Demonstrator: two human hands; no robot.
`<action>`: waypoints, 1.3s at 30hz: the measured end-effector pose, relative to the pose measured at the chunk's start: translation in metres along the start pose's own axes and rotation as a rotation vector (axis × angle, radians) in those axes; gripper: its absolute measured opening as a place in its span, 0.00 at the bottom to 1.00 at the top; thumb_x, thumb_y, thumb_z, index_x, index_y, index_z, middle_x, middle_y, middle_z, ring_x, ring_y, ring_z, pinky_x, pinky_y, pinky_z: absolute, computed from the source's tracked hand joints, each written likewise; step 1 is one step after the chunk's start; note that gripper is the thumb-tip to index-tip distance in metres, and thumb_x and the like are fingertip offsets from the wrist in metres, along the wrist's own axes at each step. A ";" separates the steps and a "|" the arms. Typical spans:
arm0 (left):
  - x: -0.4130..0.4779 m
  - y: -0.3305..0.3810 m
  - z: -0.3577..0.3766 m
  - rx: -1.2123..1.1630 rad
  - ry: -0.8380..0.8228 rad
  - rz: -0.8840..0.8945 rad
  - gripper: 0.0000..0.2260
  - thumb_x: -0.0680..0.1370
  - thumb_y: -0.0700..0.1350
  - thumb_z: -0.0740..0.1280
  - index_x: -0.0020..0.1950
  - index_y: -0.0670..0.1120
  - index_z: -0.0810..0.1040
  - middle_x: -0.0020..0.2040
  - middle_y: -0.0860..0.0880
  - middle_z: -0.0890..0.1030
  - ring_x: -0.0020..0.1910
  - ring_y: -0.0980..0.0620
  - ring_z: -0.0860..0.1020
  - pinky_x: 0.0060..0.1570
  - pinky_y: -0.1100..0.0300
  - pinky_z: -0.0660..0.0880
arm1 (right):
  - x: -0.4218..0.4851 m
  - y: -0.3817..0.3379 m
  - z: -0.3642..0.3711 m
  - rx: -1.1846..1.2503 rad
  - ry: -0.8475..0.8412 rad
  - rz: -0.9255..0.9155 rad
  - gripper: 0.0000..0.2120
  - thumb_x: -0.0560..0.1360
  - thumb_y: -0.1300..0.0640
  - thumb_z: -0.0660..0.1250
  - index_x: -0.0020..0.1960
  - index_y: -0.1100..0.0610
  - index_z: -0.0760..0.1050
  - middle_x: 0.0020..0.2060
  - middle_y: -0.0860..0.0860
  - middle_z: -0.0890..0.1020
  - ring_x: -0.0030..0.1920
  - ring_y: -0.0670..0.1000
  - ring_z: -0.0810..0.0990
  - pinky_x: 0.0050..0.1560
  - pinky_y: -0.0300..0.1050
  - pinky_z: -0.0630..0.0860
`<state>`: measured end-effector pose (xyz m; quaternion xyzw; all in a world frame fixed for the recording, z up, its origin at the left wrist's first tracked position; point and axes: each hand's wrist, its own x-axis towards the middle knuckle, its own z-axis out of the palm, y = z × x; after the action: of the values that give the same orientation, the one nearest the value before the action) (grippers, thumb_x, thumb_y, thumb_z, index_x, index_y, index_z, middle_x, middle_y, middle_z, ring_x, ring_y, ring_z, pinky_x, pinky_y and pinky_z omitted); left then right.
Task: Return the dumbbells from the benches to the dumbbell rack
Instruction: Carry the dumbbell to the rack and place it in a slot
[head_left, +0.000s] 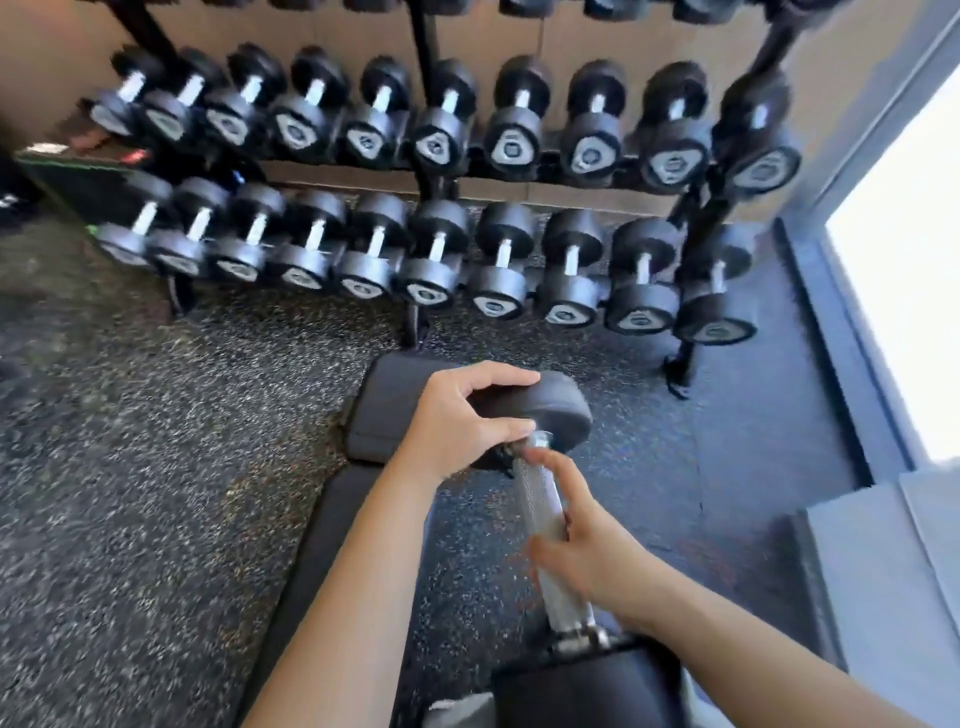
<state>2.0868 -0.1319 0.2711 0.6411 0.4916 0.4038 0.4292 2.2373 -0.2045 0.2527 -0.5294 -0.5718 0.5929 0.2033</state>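
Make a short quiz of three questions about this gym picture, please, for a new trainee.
1. True or false: the left hand rests on the far head of the dumbbell.
2. Where is the right hand? A) on the rack B) at the chrome handle C) on the floor
3. Fill in: the rack shows ___ full rows of dumbbells below a cut-off top row.

Key
1. True
2. B, its fingers lie along the handle
3. two

left hand (457, 421): fingers curled, palm down | right hand (587, 545): fingers loosely wrapped, grip partial
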 end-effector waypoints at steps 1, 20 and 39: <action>0.016 0.003 0.012 0.001 -0.020 0.005 0.19 0.63 0.32 0.75 0.48 0.51 0.80 0.46 0.58 0.80 0.46 0.68 0.77 0.49 0.74 0.69 | 0.004 0.003 -0.015 0.016 0.020 0.000 0.33 0.70 0.72 0.57 0.59 0.35 0.59 0.28 0.53 0.65 0.21 0.45 0.61 0.26 0.41 0.62; 0.226 0.018 0.146 0.051 -0.176 -0.027 0.17 0.64 0.33 0.75 0.49 0.49 0.81 0.47 0.52 0.82 0.49 0.58 0.78 0.52 0.69 0.72 | 0.094 0.032 -0.211 0.178 0.173 0.065 0.37 0.68 0.71 0.62 0.62 0.34 0.59 0.37 0.53 0.74 0.28 0.46 0.70 0.36 0.42 0.71; 0.445 -0.044 0.078 -0.005 -0.135 -0.017 0.16 0.65 0.36 0.75 0.49 0.50 0.80 0.47 0.58 0.80 0.49 0.63 0.77 0.53 0.68 0.71 | 0.311 -0.035 -0.290 0.186 0.172 0.064 0.38 0.67 0.74 0.63 0.58 0.31 0.62 0.51 0.44 0.75 0.33 0.53 0.71 0.42 0.60 0.77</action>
<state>2.2329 0.2977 0.2484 0.6617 0.4659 0.3570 0.4664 2.3635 0.2023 0.2234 -0.5750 -0.4776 0.6019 0.2811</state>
